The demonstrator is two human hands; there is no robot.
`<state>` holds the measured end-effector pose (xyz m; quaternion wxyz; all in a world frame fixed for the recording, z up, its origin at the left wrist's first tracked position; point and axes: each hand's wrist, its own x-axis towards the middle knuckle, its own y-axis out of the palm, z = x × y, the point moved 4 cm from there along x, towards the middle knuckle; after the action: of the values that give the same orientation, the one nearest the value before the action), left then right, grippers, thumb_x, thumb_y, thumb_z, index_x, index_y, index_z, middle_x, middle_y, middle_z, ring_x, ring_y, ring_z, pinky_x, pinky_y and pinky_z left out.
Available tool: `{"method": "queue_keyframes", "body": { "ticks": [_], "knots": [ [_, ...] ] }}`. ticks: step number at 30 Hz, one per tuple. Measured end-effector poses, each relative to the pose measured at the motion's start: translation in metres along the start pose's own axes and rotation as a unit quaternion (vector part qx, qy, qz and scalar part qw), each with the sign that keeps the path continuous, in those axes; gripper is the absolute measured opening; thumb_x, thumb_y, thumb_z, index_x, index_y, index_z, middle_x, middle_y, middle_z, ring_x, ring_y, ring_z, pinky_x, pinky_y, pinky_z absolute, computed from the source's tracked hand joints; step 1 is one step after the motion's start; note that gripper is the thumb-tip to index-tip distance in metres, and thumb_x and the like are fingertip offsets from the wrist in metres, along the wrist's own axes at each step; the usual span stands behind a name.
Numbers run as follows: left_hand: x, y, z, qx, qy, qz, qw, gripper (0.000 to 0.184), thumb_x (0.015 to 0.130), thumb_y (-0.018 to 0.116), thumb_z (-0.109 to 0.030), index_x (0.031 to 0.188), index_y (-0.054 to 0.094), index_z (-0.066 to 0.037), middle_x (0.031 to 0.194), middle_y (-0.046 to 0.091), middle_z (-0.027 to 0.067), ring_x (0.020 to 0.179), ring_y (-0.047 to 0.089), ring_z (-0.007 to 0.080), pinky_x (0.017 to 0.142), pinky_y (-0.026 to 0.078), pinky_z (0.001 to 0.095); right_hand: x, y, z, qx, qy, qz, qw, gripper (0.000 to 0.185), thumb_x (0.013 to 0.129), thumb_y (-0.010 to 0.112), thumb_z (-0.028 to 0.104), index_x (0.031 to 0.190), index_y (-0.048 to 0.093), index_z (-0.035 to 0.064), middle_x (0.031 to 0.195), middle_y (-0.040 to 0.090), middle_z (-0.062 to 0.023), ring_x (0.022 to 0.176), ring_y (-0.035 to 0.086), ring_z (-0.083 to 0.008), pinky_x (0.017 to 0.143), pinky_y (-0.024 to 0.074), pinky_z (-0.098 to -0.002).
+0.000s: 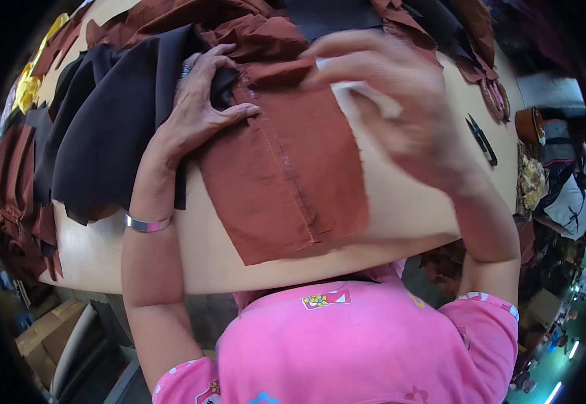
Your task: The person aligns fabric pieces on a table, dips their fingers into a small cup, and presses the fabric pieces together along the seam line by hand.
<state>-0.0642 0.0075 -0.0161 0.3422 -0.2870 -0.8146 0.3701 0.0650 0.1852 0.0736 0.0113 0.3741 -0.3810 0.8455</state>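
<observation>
A reddish-brown piece of cloth lies on the table in front of me, with a line of orange stitching running down it and a frayed edge on its right side. My left hand rests at its upper left with thumb and fingers spread, the thumb on the brown cloth. Beside that hand, black cloth lies in folds. Over the right edge of the brown cloth, my right hand is smeared by motion. A whitish patch shows between its fingers; I cannot make out what it is.
Small black thread snips lie on the pale table at the right. More brown cloth is heaped along the back, and brown pieces hang over the left edge. A cardboard box stands below at the left.
</observation>
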Motion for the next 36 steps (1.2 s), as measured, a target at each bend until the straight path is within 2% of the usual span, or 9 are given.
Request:
{"method": "queue_keyframes", "body": {
  "ticks": [1, 2, 5, 8, 11, 17, 20, 30, 36],
  "knots": [
    [0.0, 0.001, -0.001, -0.004, -0.006, -0.001, 1.0, 0.058, 0.062, 0.081, -0.032, 0.106, 0.051, -0.009, 0.134, 0.042, 0.0098, 0.126, 0.033, 0.0345, 0.106, 0.025, 0.0428, 0.005, 0.024, -0.001, 0.128, 0.068, 0.031, 0.989, 0.017, 0.074, 0.052, -0.002, 0.088, 0.061, -0.0006, 0.091, 0.061, -0.0146, 0.089, 0.06, -0.0284, 0.077, 0.047, -0.034],
    [0.0, -0.001, -0.005, -0.009, 0.002, -0.01, 1.0, 0.052, 0.066, 0.078, -0.029, 0.105, 0.051, -0.008, 0.133, 0.043, 0.0101, 0.125, 0.033, 0.0345, 0.106, 0.025, 0.0423, 0.009, 0.042, -0.009, 0.093, 0.079, 0.092, 0.988, 0.028, 0.077, 0.044, -0.008, 0.098, 0.061, 0.0012, 0.1, 0.061, -0.009, 0.092, 0.06, -0.0178, 0.082, 0.0458, -0.026],
    [0.001, -0.003, 0.005, -0.05, 0.023, 0.006, 0.998, 0.04, 0.074, 0.072, -0.021, 0.105, 0.052, -0.007, 0.132, 0.044, 0.0105, 0.125, 0.033, 0.0348, 0.104, 0.026, 0.0422, 0.005, 0.084, -0.046, 0.252, 0.235, 0.017, 0.938, 0.025, 0.074, 0.048, -0.004, 0.094, 0.062, -0.0011, 0.089, 0.062, -0.0129, 0.084, 0.061, -0.024, 0.076, 0.0473, -0.0318],
    [0.0, -0.003, 0.006, -0.071, 0.028, -0.02, 0.997, 0.023, 0.083, 0.056, -0.007, 0.105, 0.052, -0.003, 0.131, 0.046, 0.0122, 0.122, 0.039, 0.0319, 0.103, 0.03, 0.0388, -0.001, 0.09, -0.052, 0.169, 0.256, 0.059, 0.95, 0.031, 0.079, 0.041, -0.008, 0.102, 0.06, -0.0004, 0.099, 0.061, -0.0052, 0.091, 0.057, -0.0117, 0.085, 0.0455, -0.0253],
    [0.0, 0.0, 0.01, -0.059, 0.023, -0.018, 0.998, 0.022, 0.087, 0.048, -0.001, 0.109, 0.051, -0.002, 0.133, 0.044, 0.0098, 0.125, 0.038, 0.0272, 0.105, 0.029, 0.0335, -0.002, 0.094, -0.053, 0.155, 0.202, 0.024, 0.967, 0.03, 0.073, 0.046, -0.005, 0.097, 0.063, -0.0002, 0.09, 0.062, -0.0116, 0.083, 0.06, -0.0243, 0.078, 0.0473, -0.0311],
    [0.001, 0.003, 0.011, -0.058, 0.04, -0.057, 0.996, 0.02, 0.084, 0.052, -0.002, 0.103, 0.052, -0.001, 0.128, 0.048, 0.0123, 0.12, 0.042, 0.0302, 0.102, 0.031, 0.037, 0.0, 0.101, -0.051, 0.034, 0.147, 0.05, 0.987, 0.03, 0.075, 0.046, -0.003, 0.098, 0.065, 0.0021, 0.101, 0.057, -0.012, 0.094, 0.056, -0.0279, 0.087, 0.0434, -0.0348],
    [0.0, 0.003, 0.01, -0.062, 0.036, -0.058, 0.996, 0.019, 0.084, 0.052, -0.002, 0.103, 0.053, -0.001, 0.129, 0.048, 0.0117, 0.12, 0.042, 0.0306, 0.102, 0.032, 0.0374, 0.0, 0.103, -0.051, 0.003, 0.136, 0.056, 0.989, 0.034, 0.075, 0.043, -0.009, 0.101, 0.063, 0.0012, 0.097, 0.056, -0.0084, 0.093, 0.055, -0.0236, 0.087, 0.0421, -0.0304],
    [0.003, 0.011, 0.024, -0.038, 0.06, -0.069, 0.995, 0.019, 0.083, 0.053, -0.003, 0.102, 0.054, -0.002, 0.127, 0.05, 0.0109, 0.118, 0.043, 0.031, 0.101, 0.033, 0.037, -0.014, 0.088, -0.031, 0.048, 0.079, 0.07, 0.993, 0.02, 0.07, 0.051, -0.006, 0.082, 0.065, 0.0, 0.095, 0.055, -0.0116, 0.093, 0.054, -0.0277, 0.084, 0.0431, -0.0358],
    [0.003, 0.009, 0.021, -0.014, 0.064, -0.065, 0.996, 0.022, 0.083, 0.054, -0.003, 0.104, 0.053, -0.002, 0.128, 0.048, 0.012, 0.118, 0.044, 0.0307, 0.099, 0.035, 0.0361, -0.032, 0.08, -0.012, 0.028, 0.03, 0.104, 0.994, 0.032, 0.068, 0.05, -0.012, 0.093, 0.063, 0.002, 0.1, 0.053, -0.0105, 0.091, 0.055, -0.0273, 0.08, 0.0447, -0.0345]
  ]
}}
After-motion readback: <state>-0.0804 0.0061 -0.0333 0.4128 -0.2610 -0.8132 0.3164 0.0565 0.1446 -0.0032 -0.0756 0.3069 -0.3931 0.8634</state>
